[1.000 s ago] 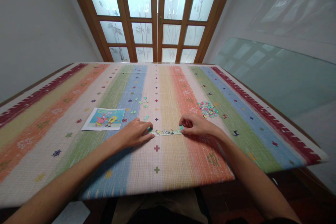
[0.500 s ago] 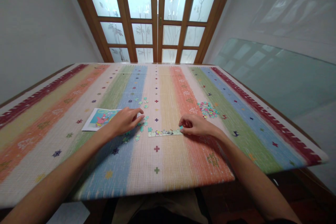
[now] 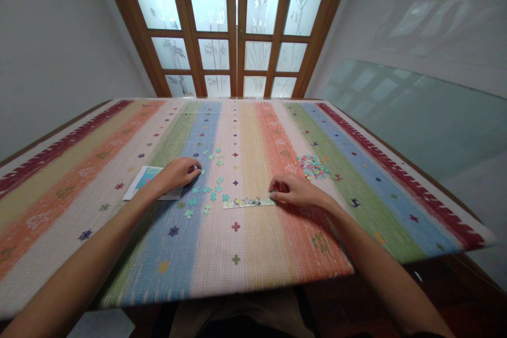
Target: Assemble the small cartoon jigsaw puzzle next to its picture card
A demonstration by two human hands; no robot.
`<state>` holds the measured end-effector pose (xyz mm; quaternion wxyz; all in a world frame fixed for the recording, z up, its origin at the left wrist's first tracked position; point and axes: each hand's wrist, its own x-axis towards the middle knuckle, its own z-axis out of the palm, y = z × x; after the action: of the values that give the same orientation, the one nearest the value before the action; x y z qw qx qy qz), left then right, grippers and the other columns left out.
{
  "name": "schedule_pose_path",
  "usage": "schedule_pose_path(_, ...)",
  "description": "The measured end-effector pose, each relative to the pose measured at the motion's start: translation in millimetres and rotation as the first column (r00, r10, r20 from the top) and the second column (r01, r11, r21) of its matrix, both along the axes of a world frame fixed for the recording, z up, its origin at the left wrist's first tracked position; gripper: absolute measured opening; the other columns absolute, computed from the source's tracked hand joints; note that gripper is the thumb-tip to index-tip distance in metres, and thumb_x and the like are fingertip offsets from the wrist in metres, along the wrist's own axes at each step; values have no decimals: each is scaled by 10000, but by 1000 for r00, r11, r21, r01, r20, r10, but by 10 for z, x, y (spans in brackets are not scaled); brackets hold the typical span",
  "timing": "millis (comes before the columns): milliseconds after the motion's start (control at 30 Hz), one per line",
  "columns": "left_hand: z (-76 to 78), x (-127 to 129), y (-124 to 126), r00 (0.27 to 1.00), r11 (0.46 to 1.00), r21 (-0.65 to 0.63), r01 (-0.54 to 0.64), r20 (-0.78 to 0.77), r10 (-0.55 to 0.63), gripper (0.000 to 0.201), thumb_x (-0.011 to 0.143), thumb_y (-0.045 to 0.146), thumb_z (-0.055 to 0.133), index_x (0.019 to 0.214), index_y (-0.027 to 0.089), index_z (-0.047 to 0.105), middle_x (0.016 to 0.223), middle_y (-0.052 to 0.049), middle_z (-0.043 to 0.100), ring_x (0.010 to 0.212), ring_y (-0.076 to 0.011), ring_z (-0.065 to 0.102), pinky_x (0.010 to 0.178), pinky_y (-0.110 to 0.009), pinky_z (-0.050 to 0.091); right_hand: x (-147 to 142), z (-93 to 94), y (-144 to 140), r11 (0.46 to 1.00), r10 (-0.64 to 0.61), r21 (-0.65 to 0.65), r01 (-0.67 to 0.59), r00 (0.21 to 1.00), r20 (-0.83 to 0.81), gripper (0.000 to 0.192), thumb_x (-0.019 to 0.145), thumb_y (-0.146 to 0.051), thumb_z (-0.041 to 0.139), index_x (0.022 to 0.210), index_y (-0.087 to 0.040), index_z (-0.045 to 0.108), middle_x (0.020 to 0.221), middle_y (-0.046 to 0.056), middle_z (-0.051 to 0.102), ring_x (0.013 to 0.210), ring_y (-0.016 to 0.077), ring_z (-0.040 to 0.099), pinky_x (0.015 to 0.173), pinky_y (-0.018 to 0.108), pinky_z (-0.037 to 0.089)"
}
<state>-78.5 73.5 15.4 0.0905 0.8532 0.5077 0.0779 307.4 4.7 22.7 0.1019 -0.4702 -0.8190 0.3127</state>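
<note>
My left hand (image 3: 179, 175) is closed in a pinch over the blue stripe, with a small teal puzzle piece (image 3: 202, 171) at its fingertips. Partly under that wrist lies a picture card (image 3: 138, 184), much of it covered by the forearm. Loose teal puzzle pieces (image 3: 207, 189) are scattered between this hand and a joined strip of puzzle (image 3: 247, 203). At the strip's right end, my right hand (image 3: 295, 189) pinches another teal piece, mostly hidden by the fingers.
A heap of mixed puzzle pieces (image 3: 312, 167) sits beyond my right hand. The striped tablecloth (image 3: 269, 243) covers the table up to its near edge. Wooden doors with glass panes (image 3: 237, 37) stand behind the table.
My left hand has drawn back left and slightly away from me, uncovering loose pieces, and its fingers have come together. My right hand stays almost in place at the strip's end.
</note>
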Motion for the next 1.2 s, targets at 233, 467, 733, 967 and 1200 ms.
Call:
schedule_pose_path(233, -29, 4, 3, 1000, 1000, -1, 18, 21, -18, 272, 908, 345, 493, 934, 196, 718, 778, -52, 701, 704, -203, 626, 719, -303, 455, -16, 9, 4, 997, -66, 44, 67, 998, -22, 57, 891, -189, 622, 854, -193, 665, 715, 28, 665, 645, 157, 564, 623, 296, 415)
schedule_pose_path(467, -42, 7, -21, 998, 999, 24, 39, 46, -40, 316, 925, 424, 507, 906, 183, 711, 865, -81, 694, 762, -215, 627, 748, -321, 469, 3, -21, 28, 993, -67, 96, 67, 998, -4, 73, 897, -216, 614, 864, -204, 679, 804, 54, 707, 720, 181, 590, 691, 321, 444)
schedule_pose_path(733, -83, -5, -31, 994, 997, 54, 48, 96, -53, 297, 929, 440, 510, 854, 189, 650, 850, -82, 673, 770, -216, 601, 750, -334, 461, 6, -39, 32, 992, -83, 100, 83, 997, -5, 79, 910, -233, 617, 878, -199, 681, 786, 50, 694, 713, 183, 587, 691, 321, 444)
schedule_pose_path(967, -87, 23, -38, 993, 997, 55, 58, 95, -63, 295, 935, 434, 495, 822, 197, 632, 811, -67, 659, 761, -211, 591, 745, -331, 456, 19, -46, 38, 992, -77, 100, 77, 997, -5, 79, 904, -235, 623, 870, -201, 685, 809, 52, 703, 716, 180, 591, 690, 322, 446)
schedule_pose_path(1200, -70, 63, -69, 991, 995, 61, 84, 99, -90, 284, 948, 408, 481, 901, 197, 666, 831, -64, 658, 785, -215, 603, 782, -340, 470, 8, -37, 30, 992, -80, 100, 80, 997, -5, 85, 903, -223, 613, 857, -208, 683, 796, 47, 704, 713, 178, 594, 682, 317, 438)
